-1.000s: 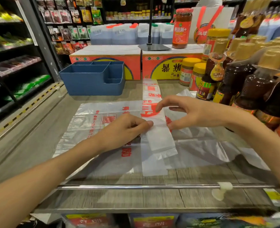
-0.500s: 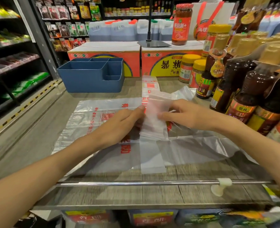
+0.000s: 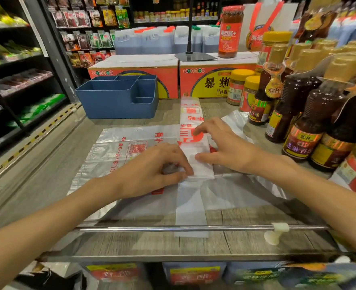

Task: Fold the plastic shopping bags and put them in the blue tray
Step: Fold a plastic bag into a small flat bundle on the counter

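Since a second ago your folded strip of bag (image 3: 196,155) has been doubled back on itself: its near end, which trailed loose toward you, now lies on top as a short white fold ending just beyond your left thumb. Your left hand (image 3: 152,170) has slid in closer, fingers curled, thumb and forefinger pinching the near left corner of that fold. Your right hand (image 3: 225,147) lies flat with straight fingers, pressing the fold from the right, index finger reaching across the red print.

The strip is a narrow band of milky, half-clear plastic with red characters, running away from you down the middle of the counter (image 3: 47,185) toward the cartons. It lies across a second bag (image 3: 127,151), spread flat and crinkled, also clear with red lettering, which covers the middle of the counter out to the left. Another white band of plastic (image 3: 190,208) runs from under the fold to the counter's near edge, under the metal rail (image 3: 173,228).

The blue tray (image 3: 118,97) stands at the far left of the counter, well apart from the bags, its compartments showing nothing inside. Behind it sit two red and yellow cartons (image 3: 204,82). Dark sauce bottles (image 3: 298,114) crowd the counter's right edge.
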